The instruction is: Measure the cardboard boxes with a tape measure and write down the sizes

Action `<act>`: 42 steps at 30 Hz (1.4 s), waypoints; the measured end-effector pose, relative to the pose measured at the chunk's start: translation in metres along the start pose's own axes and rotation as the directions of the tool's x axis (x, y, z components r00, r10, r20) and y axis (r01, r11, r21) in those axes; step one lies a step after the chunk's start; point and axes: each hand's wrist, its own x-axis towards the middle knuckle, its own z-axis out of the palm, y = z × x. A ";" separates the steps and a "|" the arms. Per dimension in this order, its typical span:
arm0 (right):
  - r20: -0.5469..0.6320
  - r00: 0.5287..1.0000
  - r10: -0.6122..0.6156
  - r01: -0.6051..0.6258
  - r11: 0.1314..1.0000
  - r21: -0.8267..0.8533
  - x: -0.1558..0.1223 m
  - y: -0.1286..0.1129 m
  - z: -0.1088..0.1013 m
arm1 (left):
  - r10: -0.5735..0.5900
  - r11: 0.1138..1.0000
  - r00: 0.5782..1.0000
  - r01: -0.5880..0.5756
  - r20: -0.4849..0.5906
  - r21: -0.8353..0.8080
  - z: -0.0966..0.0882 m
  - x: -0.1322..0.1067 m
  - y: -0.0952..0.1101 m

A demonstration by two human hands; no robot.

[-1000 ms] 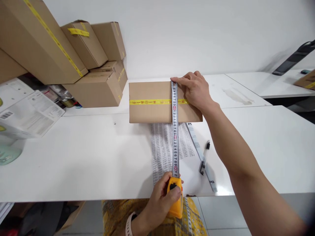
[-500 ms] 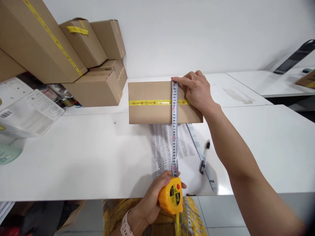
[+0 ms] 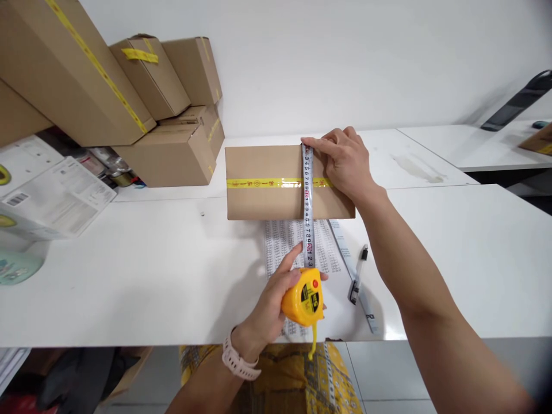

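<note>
Yellow tape measure (image 3: 303, 299) in curled left hand (image 3: 271, 296), right hand (image 3: 348, 164) clamped on cardboard box (image 3: 263, 204), forefinger (image 3: 318, 144) at blade end (image 3: 307, 152).

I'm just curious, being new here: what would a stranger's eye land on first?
Likely the bright yellow tape measure in the left hand, low in the middle. Its silver blade runs across a cardboard box to the right hand at the far edge. Piled boxes fill the upper left.
</note>
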 end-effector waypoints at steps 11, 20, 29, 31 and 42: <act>0.006 1.000 -0.022 0.022 0.993 -0.116 -0.004 -0.002 0.001 | 0.201 0.972 0.971 -0.181 -0.129 0.152 -0.002 0.040 0.019; -0.001 0.999 -0.045 0.044 0.984 -0.175 -0.005 0.003 0.004 | 0.246 0.961 0.945 -0.208 -0.214 0.182 0.005 0.046 0.015; -0.026 0.999 -0.045 0.039 0.981 -0.191 -0.006 -0.003 0.004 | 0.282 0.942 0.941 -0.235 -0.188 0.238 0.001 0.046 0.011; -0.026 1.000 0.001 -0.007 0.974 -0.228 -0.007 -0.013 0.001 | 0.318 0.926 0.933 -0.267 -0.169 0.267 -0.002 0.037 0.006; -0.010 0.993 0.120 -0.117 0.938 -0.327 -0.081 -0.065 -0.010 | 0.253 0.840 0.965 -0.252 0.062 0.480 -0.047 -0.033 -0.044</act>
